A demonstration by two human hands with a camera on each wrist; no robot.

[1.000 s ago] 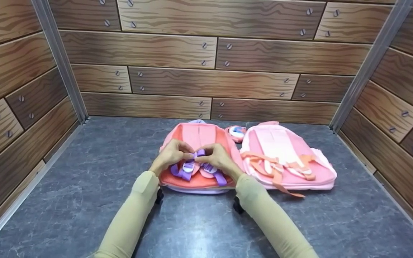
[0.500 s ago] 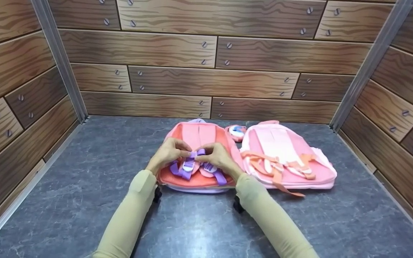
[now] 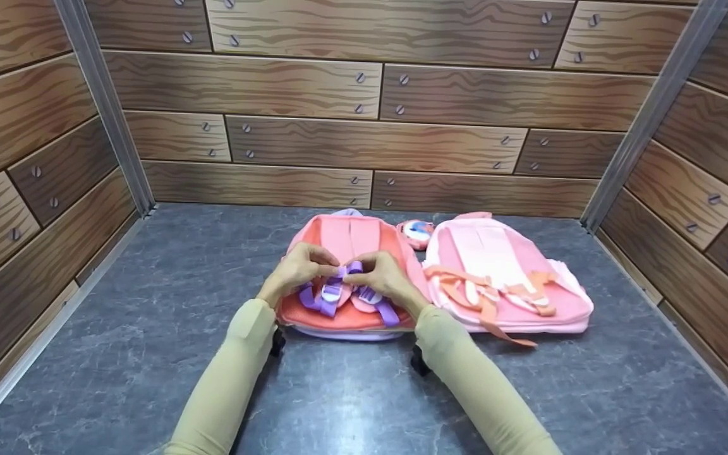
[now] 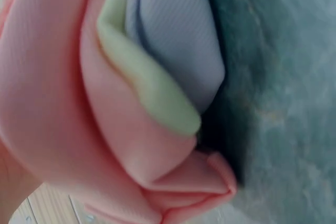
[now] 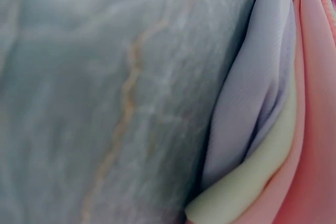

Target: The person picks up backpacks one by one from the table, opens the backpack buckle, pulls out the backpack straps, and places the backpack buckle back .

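Observation:
A coral-pink backpack point(image 3: 351, 234) lies on the floor with its strap side up. Two purple webbing straps point(image 3: 331, 297) with pale buckles run over its lower half, and their ends are brought together at the middle. My left hand point(image 3: 297, 272) pinches the purple webbing between thumb and fingers. Close beside it, my right hand point(image 3: 384, 278) pinches the purple webbing too, thumb tips almost meeting. Fingers hide much of the join. Each wrist view shows only the bag's side, with pink fabric point(image 4: 47, 77), a pale green trim and a lilac panel point(image 5: 241, 98).
To the right lies a light pink backpack point(image 3: 478, 246) with orange straps point(image 3: 487, 316) tied across it, one loose end trailing onto the floor. A small round red-and-white pouch point(image 3: 416, 232) sits between the bags. Wood-patterned walls point(image 3: 364, 145) enclose the dark grey marbled surface.
My left hand has shifted slightly left and away from me, with the purple webbing still between its fingers. The right hand stays nearly in place. Both bags lie as before.

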